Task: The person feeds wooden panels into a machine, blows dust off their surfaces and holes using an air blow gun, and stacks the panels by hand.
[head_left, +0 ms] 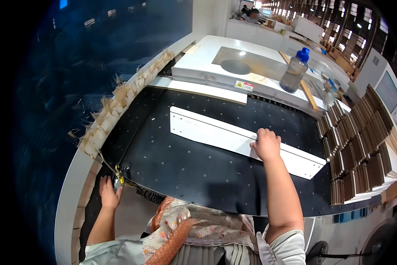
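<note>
Two bare hands, far apart at a black dotted table (pixel 194 170). Right hand (pixel 267 145) bunched over a long white board (pixel 207 129), right of its middle, gripping near the groove; impossible to tell how firmly. Board lying flat mid-table, slanted from far left to near right, small holes at both ends, right end just beside stacked boards (pixel 357 150). Left hand (pixel 110 193) loosely spread and apparently holding nothing, close to a yellow fitting (pixel 119 175) at the near left; contact with it hard to tell.

Likeliest trouble: board pivoting under a one-handed, off-centre hold, then knocking the stacks with its right corner and toppling loose pieces. Also possible: left fingers snagging on the fitting through attention fixed elsewhere, or a white strip (pixel 203 90) on the far side struck by too long a push. Farther right, a blue-capped bottle (pixel 294 70) upright on a white machine top (pixel 194 66), liable to tip from a careless reach.
</note>
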The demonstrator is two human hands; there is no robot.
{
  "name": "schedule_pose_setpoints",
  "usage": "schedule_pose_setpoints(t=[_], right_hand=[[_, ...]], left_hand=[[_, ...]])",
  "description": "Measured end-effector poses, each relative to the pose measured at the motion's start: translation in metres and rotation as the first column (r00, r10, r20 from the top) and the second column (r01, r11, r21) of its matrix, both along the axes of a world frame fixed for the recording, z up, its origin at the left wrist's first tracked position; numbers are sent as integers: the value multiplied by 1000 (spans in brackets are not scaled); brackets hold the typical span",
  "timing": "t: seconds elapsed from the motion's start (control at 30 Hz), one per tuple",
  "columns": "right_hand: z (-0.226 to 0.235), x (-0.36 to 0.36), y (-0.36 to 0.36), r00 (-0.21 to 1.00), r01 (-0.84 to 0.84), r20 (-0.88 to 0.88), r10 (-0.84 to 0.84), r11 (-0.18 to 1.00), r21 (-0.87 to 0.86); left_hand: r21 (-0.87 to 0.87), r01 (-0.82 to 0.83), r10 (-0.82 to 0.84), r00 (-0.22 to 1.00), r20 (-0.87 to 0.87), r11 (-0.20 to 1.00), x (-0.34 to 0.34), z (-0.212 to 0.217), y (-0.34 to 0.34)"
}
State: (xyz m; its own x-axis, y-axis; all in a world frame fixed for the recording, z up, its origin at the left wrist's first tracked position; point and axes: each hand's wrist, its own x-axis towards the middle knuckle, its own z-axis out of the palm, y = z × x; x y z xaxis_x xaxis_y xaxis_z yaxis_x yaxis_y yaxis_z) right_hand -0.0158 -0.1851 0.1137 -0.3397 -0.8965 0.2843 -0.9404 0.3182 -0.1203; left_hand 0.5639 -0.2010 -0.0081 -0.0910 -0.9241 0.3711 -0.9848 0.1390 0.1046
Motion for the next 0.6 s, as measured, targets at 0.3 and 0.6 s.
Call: schedule_pose_setpoints(t=[0.3, 0.6], right_hand=[[-17, 4, 9, 999, -5, -49, 2, 998, -62], [-18, -9, 0, 999, -33, 1, 33, 996, -77]], left_hand=[[199, 295, -160, 849, -504, 935, -62, 15, -24], [-182, 165, -245, 646, -723, 969, -72, -1, -55]])
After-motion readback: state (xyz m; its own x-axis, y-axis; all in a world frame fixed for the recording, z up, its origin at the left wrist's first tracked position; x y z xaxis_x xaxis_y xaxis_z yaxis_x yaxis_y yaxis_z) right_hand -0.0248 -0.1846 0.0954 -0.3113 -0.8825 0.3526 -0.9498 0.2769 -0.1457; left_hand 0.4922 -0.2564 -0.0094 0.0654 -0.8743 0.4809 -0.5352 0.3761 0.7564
